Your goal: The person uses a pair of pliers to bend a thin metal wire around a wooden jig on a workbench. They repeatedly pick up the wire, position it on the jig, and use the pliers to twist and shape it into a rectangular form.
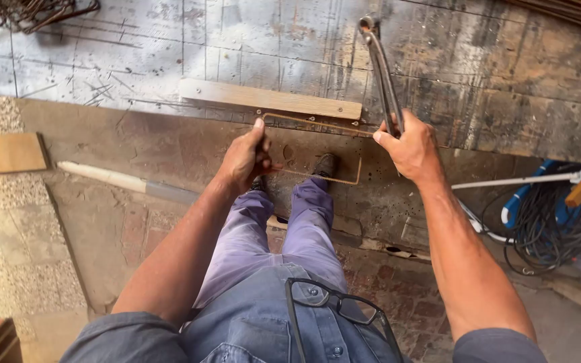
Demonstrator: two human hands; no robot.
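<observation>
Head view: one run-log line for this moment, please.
left hand: grips bent wire rod | right hand: grips metal lever | bench: wooden strip

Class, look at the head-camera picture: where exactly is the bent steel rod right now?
The bent steel rod lies mid-frame on the workbench, just below the wooden strip, held by the left hand, with the right hand and its metal lever beside it.

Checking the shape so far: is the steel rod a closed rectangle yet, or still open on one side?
Still open. The rod shows top, right and bottom sides; the left hand hides the fourth.
</observation>
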